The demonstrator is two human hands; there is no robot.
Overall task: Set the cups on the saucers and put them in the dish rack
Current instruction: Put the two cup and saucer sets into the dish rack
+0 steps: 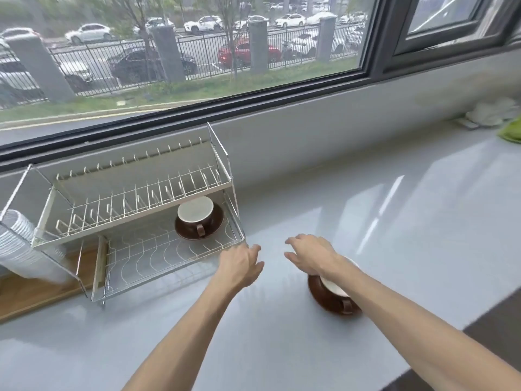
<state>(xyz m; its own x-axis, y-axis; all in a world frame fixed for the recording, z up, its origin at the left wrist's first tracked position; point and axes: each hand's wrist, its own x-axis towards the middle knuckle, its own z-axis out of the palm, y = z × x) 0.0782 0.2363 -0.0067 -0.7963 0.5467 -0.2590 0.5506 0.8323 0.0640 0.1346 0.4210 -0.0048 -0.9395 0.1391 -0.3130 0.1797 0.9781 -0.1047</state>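
Note:
A brown cup with a white inside (196, 214) stands on a brown saucer (217, 225) at the right end of the lower shelf of the white wire dish rack (135, 258). A second brown cup (337, 289) sits on its saucer (320, 294) on the grey counter, partly hidden under my right wrist. My left hand (239, 266) hovers with relaxed fingers just off the rack's front right corner and holds nothing. My right hand (310, 253) is held above the counter beyond the second cup, fingers loose, holding nothing.
The rack's upper shelf (135, 193) has plate slots with nothing in them. A stack of white bowls (17, 244) stands at the far left beside a wooden board (28, 297). A green cloth (511, 131) and white items (493, 112) lie at the far right. The counter's front edge (462, 328) runs at the lower right.

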